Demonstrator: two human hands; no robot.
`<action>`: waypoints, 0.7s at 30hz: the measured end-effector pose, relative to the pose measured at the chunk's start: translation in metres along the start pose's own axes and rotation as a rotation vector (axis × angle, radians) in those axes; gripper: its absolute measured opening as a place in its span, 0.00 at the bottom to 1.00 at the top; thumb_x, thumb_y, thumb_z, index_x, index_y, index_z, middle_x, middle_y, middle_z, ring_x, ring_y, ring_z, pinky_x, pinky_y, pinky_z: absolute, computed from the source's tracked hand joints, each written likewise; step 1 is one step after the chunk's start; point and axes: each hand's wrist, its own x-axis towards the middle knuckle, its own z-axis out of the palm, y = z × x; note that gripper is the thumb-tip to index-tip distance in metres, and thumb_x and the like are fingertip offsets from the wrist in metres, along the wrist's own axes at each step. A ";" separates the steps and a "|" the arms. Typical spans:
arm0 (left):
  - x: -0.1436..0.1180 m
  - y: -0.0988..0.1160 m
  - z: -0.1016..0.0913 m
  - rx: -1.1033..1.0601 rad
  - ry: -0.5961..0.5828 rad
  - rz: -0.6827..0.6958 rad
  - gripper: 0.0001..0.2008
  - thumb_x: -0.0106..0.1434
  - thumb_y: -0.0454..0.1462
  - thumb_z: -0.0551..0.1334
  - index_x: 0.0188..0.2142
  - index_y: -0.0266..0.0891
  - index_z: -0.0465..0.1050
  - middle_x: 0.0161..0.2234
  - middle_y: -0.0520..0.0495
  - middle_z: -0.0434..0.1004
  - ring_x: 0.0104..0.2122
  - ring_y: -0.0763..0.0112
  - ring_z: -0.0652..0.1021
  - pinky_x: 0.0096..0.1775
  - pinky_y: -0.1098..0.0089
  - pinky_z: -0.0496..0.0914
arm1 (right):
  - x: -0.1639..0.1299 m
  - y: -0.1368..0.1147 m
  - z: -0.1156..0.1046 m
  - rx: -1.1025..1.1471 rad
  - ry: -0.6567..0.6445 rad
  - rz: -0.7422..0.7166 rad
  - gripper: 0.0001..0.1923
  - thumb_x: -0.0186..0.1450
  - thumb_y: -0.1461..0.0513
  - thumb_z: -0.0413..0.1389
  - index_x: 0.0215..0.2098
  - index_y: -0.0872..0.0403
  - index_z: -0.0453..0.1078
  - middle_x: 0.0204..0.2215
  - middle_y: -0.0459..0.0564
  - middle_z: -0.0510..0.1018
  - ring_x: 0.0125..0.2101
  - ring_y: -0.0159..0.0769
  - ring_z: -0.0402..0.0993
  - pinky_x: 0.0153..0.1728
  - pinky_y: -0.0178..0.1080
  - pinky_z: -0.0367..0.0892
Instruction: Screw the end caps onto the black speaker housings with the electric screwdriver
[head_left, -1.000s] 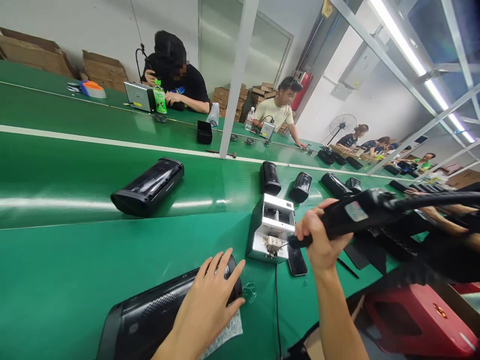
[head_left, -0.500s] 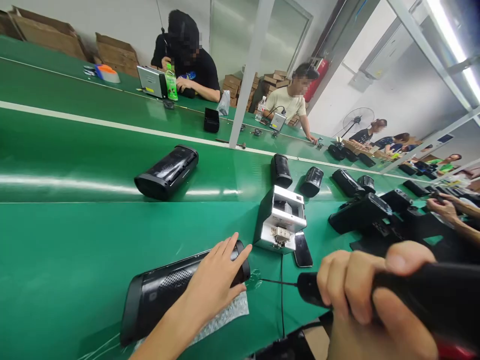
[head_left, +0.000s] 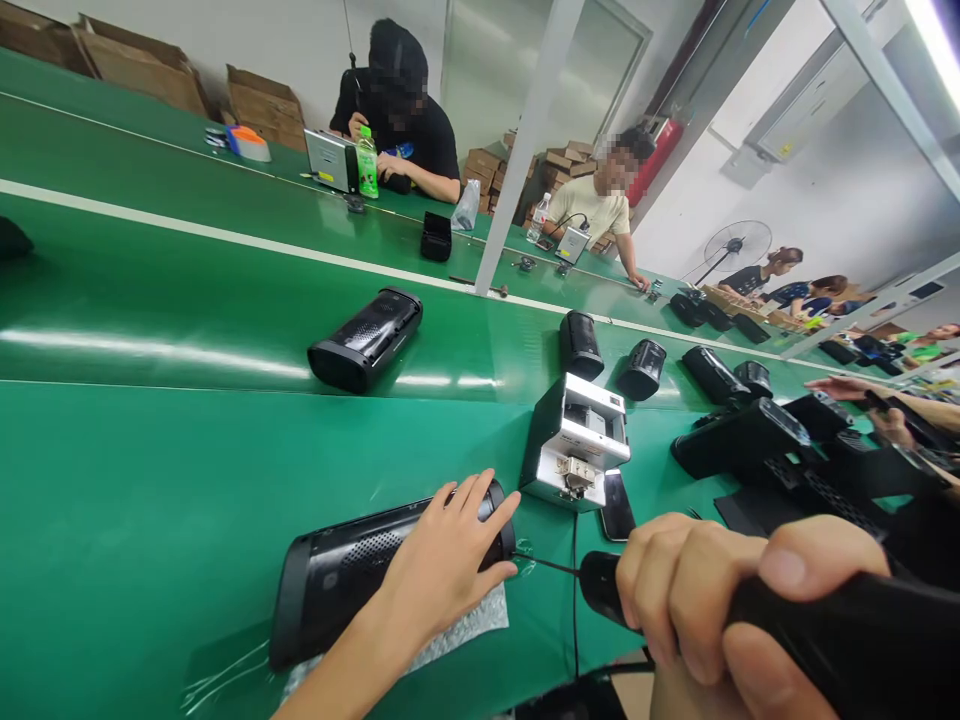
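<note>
My right hand [head_left: 720,600] is wrapped around a black electric screwdriver [head_left: 840,640], thumb along its top. Its long thin bit points left and reaches the right end of a black perforated housing [head_left: 341,570], which looks like a speaker; whether the tip sits in a screw cannot be made out. Over that same end lies my left hand [head_left: 446,560], fingers spread across the top and thumb on the near side. The housing lies on its side, partly over a sheet of bubble wrap [head_left: 480,620]. My left hand and forearm cover part of it.
Beyond the housing stands a silver-and-black screw feeder [head_left: 581,440], with a phone [head_left: 617,508] beside it and a cable running towards me. More black housings [head_left: 367,340] lie along the green bench. At right, another person's hands are near black parts [head_left: 742,440].
The screwdriver has moved left, bringing its bit up to the housing's end. My left hand stays on the housing. The view has shifted slightly, and the other person's hands at right have moved.
</note>
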 end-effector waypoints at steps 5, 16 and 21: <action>-0.002 0.000 0.006 0.000 0.038 0.013 0.39 0.78 0.58 0.74 0.80 0.48 0.72 0.78 0.24 0.71 0.71 0.33 0.81 0.65 0.37 0.83 | 0.006 0.010 -0.002 0.034 -0.115 -0.069 0.08 0.84 0.58 0.63 0.56 0.42 0.69 0.22 0.32 0.67 0.17 0.31 0.64 0.23 0.37 0.70; -0.003 0.005 0.005 -0.039 0.058 0.036 0.50 0.64 0.54 0.87 0.78 0.46 0.71 0.79 0.21 0.69 0.73 0.31 0.79 0.66 0.40 0.81 | -0.022 0.074 0.016 0.063 -0.166 -0.010 0.07 0.84 0.60 0.60 0.52 0.43 0.66 0.23 0.33 0.63 0.17 0.30 0.60 0.20 0.36 0.62; -0.004 0.016 -0.002 -0.079 0.003 0.023 0.46 0.69 0.51 0.83 0.78 0.43 0.68 0.80 0.22 0.67 0.75 0.32 0.77 0.70 0.40 0.78 | -0.005 0.055 0.000 0.032 -0.341 0.093 0.11 0.82 0.63 0.59 0.45 0.43 0.62 0.23 0.35 0.59 0.19 0.32 0.57 0.24 0.40 0.63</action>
